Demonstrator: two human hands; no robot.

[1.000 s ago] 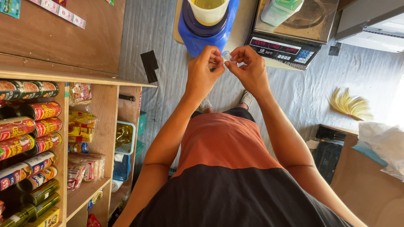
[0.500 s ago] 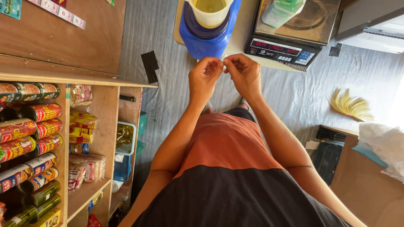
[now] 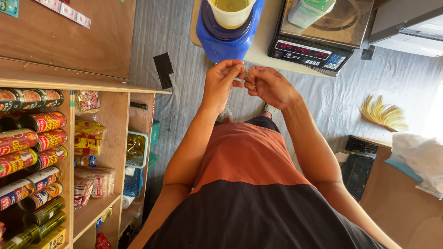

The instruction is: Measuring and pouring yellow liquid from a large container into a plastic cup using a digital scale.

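**Both hands pinch a small clear piece below the counter's near edge**

The wooden counter (image 3: 265,57) carries a blue jug (image 3: 226,39) with a cream funnel at its near-left edge and a digital scale (image 3: 318,39) with a pale green bottle on its pan to the right; open grey floor lies between the shelves of cans on the left and the straw broom (image 3: 383,115) on the right; the left hand (image 3: 221,83) and right hand (image 3: 270,85) meet just below the counter's edge, fingertips pressed together on a small clear piece (image 3: 244,74), too small to identify, thin and see-through, held in the air between them.
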